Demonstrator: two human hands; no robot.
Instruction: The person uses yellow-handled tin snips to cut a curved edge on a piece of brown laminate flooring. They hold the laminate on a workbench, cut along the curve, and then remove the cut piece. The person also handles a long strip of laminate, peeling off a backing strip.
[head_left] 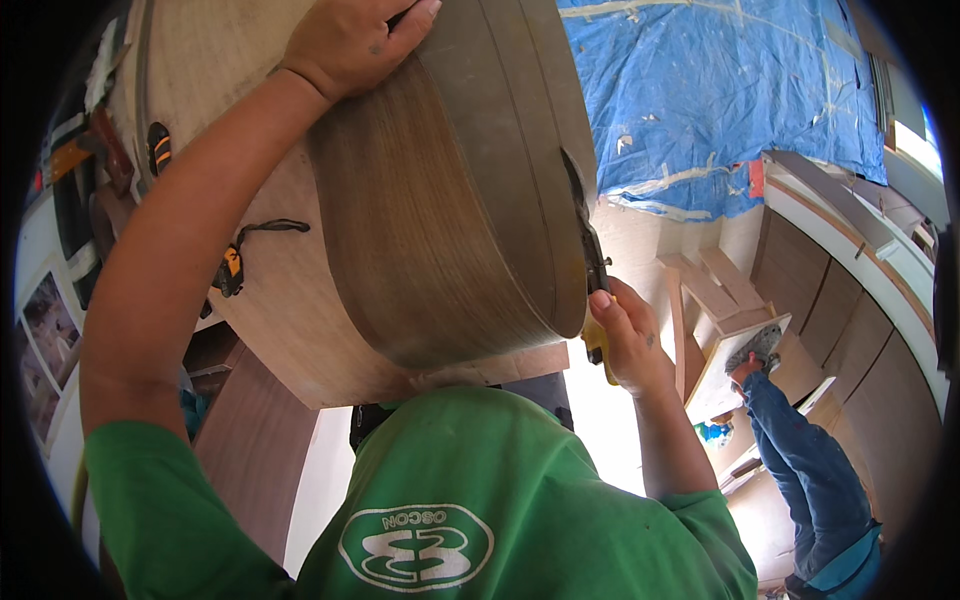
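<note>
A large sheet of wood-grain laminate (410, 220) is bent over on itself, its plain grey-brown back facing up with thin lines drawn along it. My left hand (350, 45) grips the sheet at the top of the view, thumb on the grey back; most of its fingers are hidden. At the sheet's right edge, my right hand (630, 335) is closed round the yellow handles of a pair of metal snips (590, 240). Their dark blades lie against the edge, where a slit shows.
Beneath the sheet is a pale wooden board (290, 330), with a tape measure (231, 268) and an orange-black utility knife (159, 148). Saws (110, 145) lie at left. A blue tarp (720, 90) is at back right. Another person in denim (810, 460) is beside a wooden stand (710, 395).
</note>
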